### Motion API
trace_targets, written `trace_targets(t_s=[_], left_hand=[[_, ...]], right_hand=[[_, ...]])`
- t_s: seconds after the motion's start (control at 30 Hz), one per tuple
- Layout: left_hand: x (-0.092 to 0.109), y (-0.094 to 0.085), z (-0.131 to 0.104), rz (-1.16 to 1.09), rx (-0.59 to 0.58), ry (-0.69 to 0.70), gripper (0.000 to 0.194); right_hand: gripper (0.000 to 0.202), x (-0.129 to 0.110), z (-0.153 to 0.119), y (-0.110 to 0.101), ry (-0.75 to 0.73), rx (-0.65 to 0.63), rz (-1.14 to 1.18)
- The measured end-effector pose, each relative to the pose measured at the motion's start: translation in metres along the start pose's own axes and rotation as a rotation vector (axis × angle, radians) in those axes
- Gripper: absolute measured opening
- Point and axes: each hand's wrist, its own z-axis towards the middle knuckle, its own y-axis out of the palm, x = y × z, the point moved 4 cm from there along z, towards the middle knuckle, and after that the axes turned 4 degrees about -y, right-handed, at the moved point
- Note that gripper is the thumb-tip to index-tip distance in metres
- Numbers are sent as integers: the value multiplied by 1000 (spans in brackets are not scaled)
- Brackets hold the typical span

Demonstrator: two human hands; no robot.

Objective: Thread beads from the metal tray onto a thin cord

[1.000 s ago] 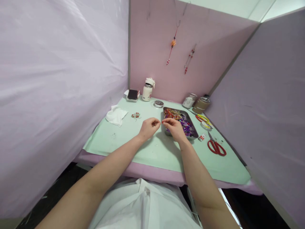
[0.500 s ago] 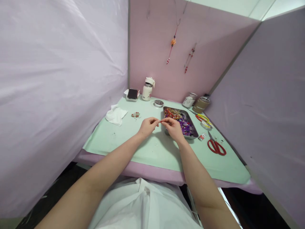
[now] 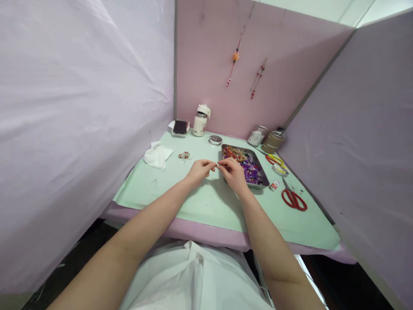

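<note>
My left hand (image 3: 200,171) and my right hand (image 3: 233,173) meet fingertip to fingertip above the green table cover (image 3: 193,206). Both are closed in a pinch. Something tiny and reddish shows between the fingertips, too small to name. Just behind and beside my right hand lies a metal tray (image 3: 262,186), partly covered by that hand. It holds purple beads (image 3: 253,174) and a tangle of red and gold cords (image 3: 234,153). Left of my left hand, a small cluster of red and clear beads (image 3: 184,156) lies on the cover.
Red-handled scissors (image 3: 293,199) and yellow-handled scissors (image 3: 277,162) lie at the right. Two jars (image 3: 257,136) and a white bottle (image 3: 200,122) stand along the back. A white cloth (image 3: 157,155) lies left. Beaded strands (image 3: 235,57) hang on the pink wall.
The hands stay almost in place, still pinched together. My right fingertips have shifted very slightly, and the reddish bit between them shows less. Nothing on the table has moved.
</note>
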Motion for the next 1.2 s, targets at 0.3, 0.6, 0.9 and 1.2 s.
trace_targets(t_s=[0.3, 0.6, 0.9, 1.2], left_hand=[[5, -14, 6, 193, 131, 183, 20], [-6, -33, 16, 614, 162, 49, 11], [0, -12, 8, 554, -12, 249, 33], [-2, -9, 8, 310, -100, 151, 21]], right_hand=[[12, -2, -1, -9, 11, 177, -92], [18, 15, -3, -27, 220, 462, 83], [17, 5, -2, -27, 116, 517, 182], [17, 11, -2, -28, 135, 488, 90]])
